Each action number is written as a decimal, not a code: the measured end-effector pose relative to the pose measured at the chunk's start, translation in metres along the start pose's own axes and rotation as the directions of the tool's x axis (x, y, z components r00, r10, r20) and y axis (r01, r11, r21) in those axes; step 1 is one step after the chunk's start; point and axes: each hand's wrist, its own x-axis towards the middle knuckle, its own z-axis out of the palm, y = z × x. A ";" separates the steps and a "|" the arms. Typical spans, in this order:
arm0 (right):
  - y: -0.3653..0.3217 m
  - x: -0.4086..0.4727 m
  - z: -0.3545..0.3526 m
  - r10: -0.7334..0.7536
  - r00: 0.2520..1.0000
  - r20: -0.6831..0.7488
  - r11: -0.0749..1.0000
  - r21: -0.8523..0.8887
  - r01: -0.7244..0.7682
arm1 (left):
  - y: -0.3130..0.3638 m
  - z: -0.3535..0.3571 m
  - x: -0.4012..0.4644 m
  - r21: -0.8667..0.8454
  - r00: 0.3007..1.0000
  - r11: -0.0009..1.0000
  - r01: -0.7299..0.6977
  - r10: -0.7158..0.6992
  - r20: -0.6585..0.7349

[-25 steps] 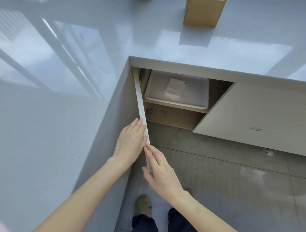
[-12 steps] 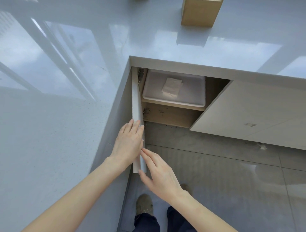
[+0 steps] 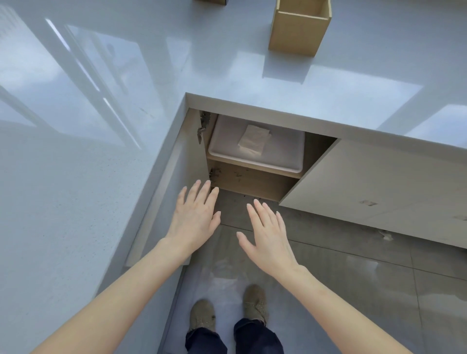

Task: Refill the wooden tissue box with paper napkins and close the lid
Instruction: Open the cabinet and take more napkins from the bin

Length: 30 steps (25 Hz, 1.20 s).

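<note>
A stack of white paper napkins (image 3: 254, 139) lies in a white plastic tray (image 3: 283, 161) on the upper shelf of an open cupboard under the counter. The open wooden tissue box (image 3: 298, 30) stands on the glossy countertop at the top, its lid off. My left hand (image 3: 195, 217) hovers flat with fingers spread in front of the swung-open cupboard door (image 3: 187, 161). Beside it, over the floor, is my right hand (image 3: 266, 235), also spread and empty. Both hands are below and in front of the tray, touching nothing.
The grey L-shaped countertop (image 3: 101, 126) wraps around the left and top. A closed cupboard door (image 3: 379, 189) is on the right. A second wooden piece (image 3: 214, 1) peeks in at the top edge. Tiled floor and my shoes (image 3: 227, 313) are below.
Both hands have let go of the cupboard door, which has swung fully open against the left cabinet side. The hands now hover spread in front of the opening.
</note>
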 end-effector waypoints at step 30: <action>0.085 0.167 -0.020 0.160 0.982 0.097 0.986 -0.064 -0.155 | 0.011 0.025 0.177 -0.174 0.996 0.984 0.043 -0.028 0.089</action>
